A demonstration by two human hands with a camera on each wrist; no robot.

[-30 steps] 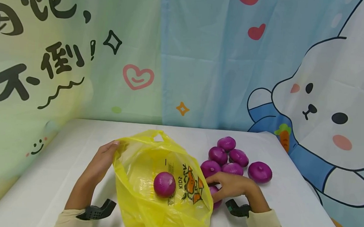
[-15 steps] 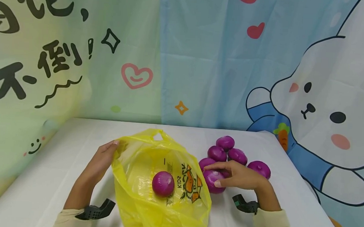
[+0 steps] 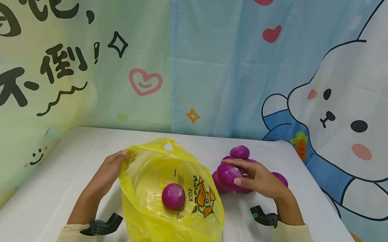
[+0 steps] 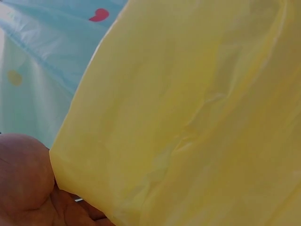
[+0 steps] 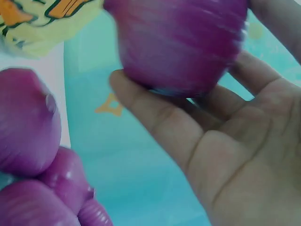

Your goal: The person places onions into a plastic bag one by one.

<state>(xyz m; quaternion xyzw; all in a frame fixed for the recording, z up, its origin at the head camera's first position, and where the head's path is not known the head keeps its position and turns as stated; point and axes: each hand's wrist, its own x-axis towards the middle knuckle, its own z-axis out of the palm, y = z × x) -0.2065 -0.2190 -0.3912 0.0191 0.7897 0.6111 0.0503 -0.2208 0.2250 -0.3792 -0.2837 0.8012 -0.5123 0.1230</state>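
Note:
My right hand (image 3: 262, 180) grips a purple onion (image 3: 228, 176), fingers behind it and thumb in front, just right of the bag. In the right wrist view the held onion (image 5: 181, 42) is lifted above the others. The yellow plastic bag (image 3: 135, 190) gapes towards me, and one onion (image 3: 173, 197) lies inside it. With my left hand (image 3: 106, 173) I pinch the left edge of the bag's mouth. Yellow plastic (image 4: 164, 113) fills most of the left wrist view, the thumb (image 4: 23, 174) at its edge.
Several more onions (image 3: 239, 152) are heaped behind the held one, partly hidden by it and my right hand. Another onion (image 3: 280, 178) sits apart to the right. A white cloth (image 3: 92, 142) covers the table, and a printed curtain (image 3: 203, 63) hangs behind it.
My right hand has taken hold of an onion beside the bag and raised it up and away, in front of the heap. The left hand and the bag stay nearly still.

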